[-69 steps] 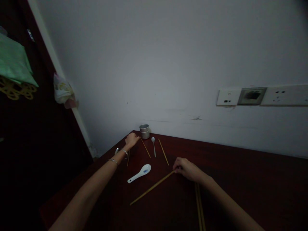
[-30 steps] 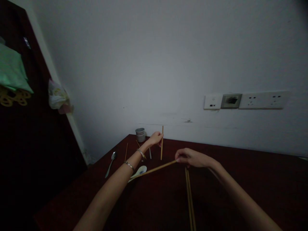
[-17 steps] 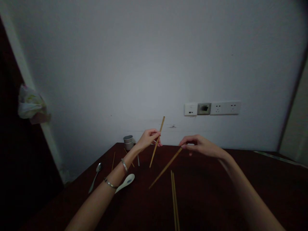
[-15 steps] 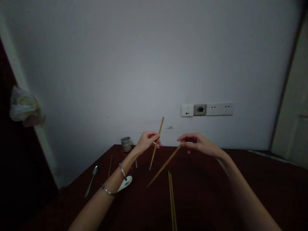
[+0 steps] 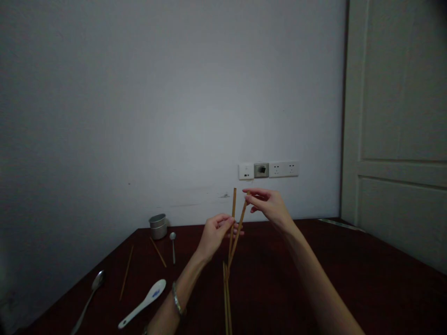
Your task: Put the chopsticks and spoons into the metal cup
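Note:
Between thumb and fingers, my left hand (image 5: 217, 232) pinches a wooden chopstick (image 5: 234, 201) that stands nearly upright. My right hand (image 5: 268, 204) grips a second chopstick (image 5: 239, 231) by its top end. That one slants down to the left, and the lower parts of the two come close together; whether they touch I cannot tell. Below them, a pair of chopsticks (image 5: 227, 302) lies side by side on the dark red table (image 5: 279, 288), pointing away from me.
On the left lie a white spoon with a blue mark (image 5: 145, 302), a metal spoon (image 5: 89, 298), a small metal spoon (image 5: 173, 249) and two thin sticks (image 5: 126, 273). A metal cup (image 5: 158, 227) stands near the wall, which carries sockets (image 5: 283, 169). A door (image 5: 398, 139) is at right.
My right hand has brought its chopstick leftward and more upright, beside the one in my left hand. The view has turned right, showing more of the door.

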`<state>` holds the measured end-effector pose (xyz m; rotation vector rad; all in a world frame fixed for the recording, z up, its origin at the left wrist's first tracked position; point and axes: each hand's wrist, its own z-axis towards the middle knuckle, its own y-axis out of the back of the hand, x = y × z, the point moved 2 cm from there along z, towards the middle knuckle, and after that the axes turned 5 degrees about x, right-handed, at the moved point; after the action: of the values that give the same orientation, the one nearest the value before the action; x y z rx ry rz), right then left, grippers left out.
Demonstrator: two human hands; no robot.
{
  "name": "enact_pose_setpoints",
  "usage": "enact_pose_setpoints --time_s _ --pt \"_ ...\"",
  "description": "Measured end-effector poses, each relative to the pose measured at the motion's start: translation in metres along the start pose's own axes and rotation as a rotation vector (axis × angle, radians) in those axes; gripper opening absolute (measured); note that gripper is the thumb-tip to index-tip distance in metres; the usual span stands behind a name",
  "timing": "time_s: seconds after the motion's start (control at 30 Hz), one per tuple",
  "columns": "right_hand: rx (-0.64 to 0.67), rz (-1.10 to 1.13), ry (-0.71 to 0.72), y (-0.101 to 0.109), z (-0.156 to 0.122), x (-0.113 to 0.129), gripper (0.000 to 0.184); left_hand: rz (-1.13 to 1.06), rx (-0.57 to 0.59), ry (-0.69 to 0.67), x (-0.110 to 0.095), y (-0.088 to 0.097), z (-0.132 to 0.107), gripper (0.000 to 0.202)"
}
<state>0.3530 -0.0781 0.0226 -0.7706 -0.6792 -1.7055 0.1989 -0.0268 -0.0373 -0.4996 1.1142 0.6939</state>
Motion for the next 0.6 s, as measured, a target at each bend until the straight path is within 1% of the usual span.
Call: enact_pose_setpoints --time_s 0.1,0.3,0.47,0.6 --pt "-0.039 -0.024 -0.004 -0.001 0.001 -0.002 0.035 -0.021 0.015 0.001 0.004 -0.008 -0.002 0.034" --pt "0.026 -0.003 0.005 -0.006 0.002 -0.008 0.033 -0.036 -0.019 0.006 0.005 -0.02 -0.005 0.032" --pt "0.073 0.018 0.001 -0.008 0.001 -0.006 0.033 -0.038 0.009 0.016 0.002 -0.022 -0.008 0.033" --pt "0.113 0.008 -0.011 -0.011 -0.001 -0.001 0.034 0.017 0.043 0.008 -0.002 -0.02 -0.011 0.035"
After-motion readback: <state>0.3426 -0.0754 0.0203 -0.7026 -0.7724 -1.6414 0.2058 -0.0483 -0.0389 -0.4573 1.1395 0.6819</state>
